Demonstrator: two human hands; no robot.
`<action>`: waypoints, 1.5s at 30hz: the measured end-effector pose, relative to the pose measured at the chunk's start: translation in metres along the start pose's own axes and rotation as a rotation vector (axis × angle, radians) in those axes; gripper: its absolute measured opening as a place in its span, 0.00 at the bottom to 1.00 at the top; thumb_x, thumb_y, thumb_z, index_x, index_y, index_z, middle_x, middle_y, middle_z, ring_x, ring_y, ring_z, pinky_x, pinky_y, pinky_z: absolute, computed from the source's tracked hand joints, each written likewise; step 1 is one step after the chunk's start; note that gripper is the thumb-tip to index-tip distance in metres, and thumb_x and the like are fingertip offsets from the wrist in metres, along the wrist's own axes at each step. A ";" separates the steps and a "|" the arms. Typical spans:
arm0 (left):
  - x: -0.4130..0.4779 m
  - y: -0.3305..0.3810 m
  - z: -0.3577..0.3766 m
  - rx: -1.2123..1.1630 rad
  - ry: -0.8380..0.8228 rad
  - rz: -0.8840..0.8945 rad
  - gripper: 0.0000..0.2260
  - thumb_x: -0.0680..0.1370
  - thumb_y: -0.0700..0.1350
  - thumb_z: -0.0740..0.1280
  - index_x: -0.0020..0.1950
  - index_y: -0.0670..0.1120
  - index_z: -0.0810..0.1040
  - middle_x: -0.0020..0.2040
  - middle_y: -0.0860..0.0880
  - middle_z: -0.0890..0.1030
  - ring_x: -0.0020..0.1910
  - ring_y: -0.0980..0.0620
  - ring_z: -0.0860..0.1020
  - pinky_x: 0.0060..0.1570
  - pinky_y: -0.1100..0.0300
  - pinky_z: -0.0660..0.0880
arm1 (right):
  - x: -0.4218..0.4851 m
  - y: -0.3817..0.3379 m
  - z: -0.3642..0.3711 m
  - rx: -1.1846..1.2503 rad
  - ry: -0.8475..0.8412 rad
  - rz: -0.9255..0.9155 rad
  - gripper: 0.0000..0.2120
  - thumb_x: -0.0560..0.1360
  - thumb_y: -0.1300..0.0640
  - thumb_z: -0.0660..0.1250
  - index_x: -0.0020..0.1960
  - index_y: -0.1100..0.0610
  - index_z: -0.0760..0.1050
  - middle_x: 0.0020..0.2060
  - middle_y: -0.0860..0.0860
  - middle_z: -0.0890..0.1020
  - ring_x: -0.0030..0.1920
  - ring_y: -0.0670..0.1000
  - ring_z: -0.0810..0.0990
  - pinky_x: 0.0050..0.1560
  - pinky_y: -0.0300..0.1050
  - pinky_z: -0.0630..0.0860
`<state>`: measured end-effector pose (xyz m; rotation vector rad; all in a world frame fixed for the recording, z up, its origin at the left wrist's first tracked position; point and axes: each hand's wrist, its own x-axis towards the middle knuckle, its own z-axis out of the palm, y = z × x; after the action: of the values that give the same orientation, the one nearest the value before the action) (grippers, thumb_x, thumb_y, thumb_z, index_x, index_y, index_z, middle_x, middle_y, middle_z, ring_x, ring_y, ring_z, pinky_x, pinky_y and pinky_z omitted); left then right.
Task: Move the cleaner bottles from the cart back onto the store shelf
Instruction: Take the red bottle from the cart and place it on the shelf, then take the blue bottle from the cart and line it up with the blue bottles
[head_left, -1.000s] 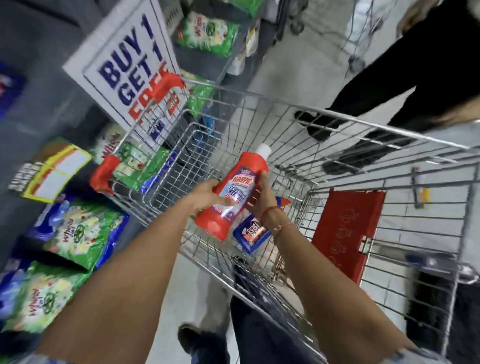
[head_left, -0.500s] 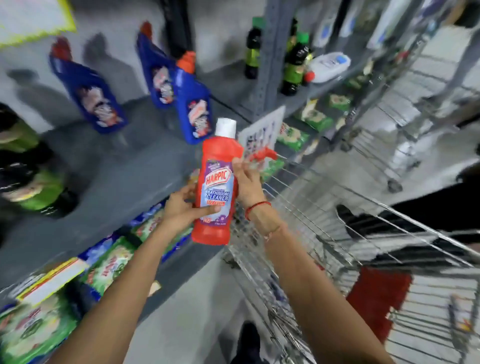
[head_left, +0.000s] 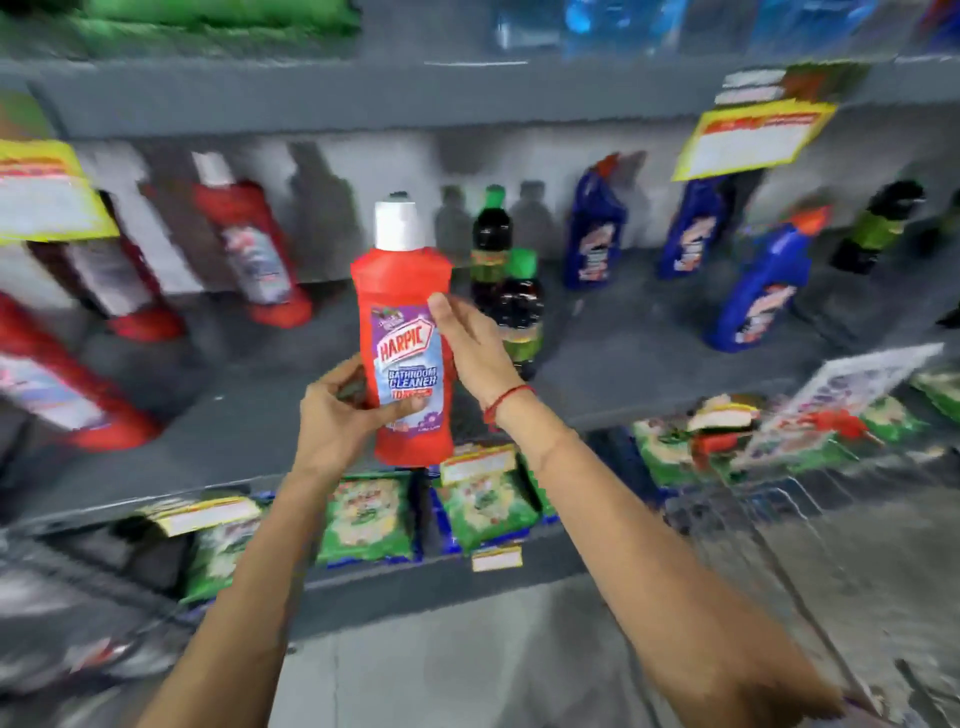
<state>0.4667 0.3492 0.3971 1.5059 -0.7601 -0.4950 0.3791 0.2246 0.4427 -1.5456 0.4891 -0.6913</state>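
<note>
I hold a red bathroom cleaner bottle (head_left: 405, 312) with a white cap upright in front of the grey store shelf (head_left: 623, 374). My left hand (head_left: 337, 415) grips its lower left side. My right hand (head_left: 470, 348) is pressed against its right side, fingers on the label. The bottle's base hangs level with the shelf's front edge, above it. The cart (head_left: 753, 499) shows only as blurred wire at the lower right.
Red cleaner bottles (head_left: 254, 254) stand on the shelf at the left, blue bottles (head_left: 758, 291) at the right, two dark green-capped bottles (head_left: 511, 306) just behind my right hand. Green packets (head_left: 369, 514) fill the shelf below. Yellow price tags (head_left: 753, 137) hang from the shelf above.
The view swung from the cart up to the shelf. Both hands lifted the red bottle out of the cart and brought it upright in front of the middle shelf.
</note>
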 end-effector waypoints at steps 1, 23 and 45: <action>0.001 -0.001 -0.013 0.014 0.025 0.011 0.20 0.59 0.38 0.79 0.47 0.51 0.81 0.40 0.61 0.86 0.39 0.62 0.82 0.39 0.69 0.78 | 0.004 -0.001 0.012 0.009 -0.024 -0.018 0.15 0.79 0.56 0.57 0.55 0.67 0.74 0.51 0.59 0.81 0.46 0.46 0.77 0.47 0.31 0.75; 0.042 -0.057 -0.137 0.288 0.383 0.005 0.24 0.60 0.45 0.80 0.55 0.47 0.79 0.45 0.54 0.82 0.39 0.67 0.81 0.38 0.73 0.77 | 0.067 0.027 0.139 -0.144 -0.342 -0.018 0.20 0.77 0.51 0.59 0.66 0.59 0.65 0.63 0.60 0.77 0.61 0.56 0.77 0.64 0.54 0.73; -0.048 -0.063 0.283 0.217 -0.299 -0.086 0.06 0.73 0.36 0.69 0.50 0.38 0.78 0.46 0.43 0.81 0.41 0.51 0.78 0.41 0.71 0.73 | -0.134 0.110 -0.272 -0.145 0.578 0.277 0.08 0.77 0.62 0.59 0.44 0.56 0.75 0.34 0.51 0.81 0.29 0.36 0.77 0.36 0.35 0.75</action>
<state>0.2431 0.1836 0.3022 1.6920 -1.0104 -0.7324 0.1070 0.1058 0.3175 -1.3593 1.1840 -0.8977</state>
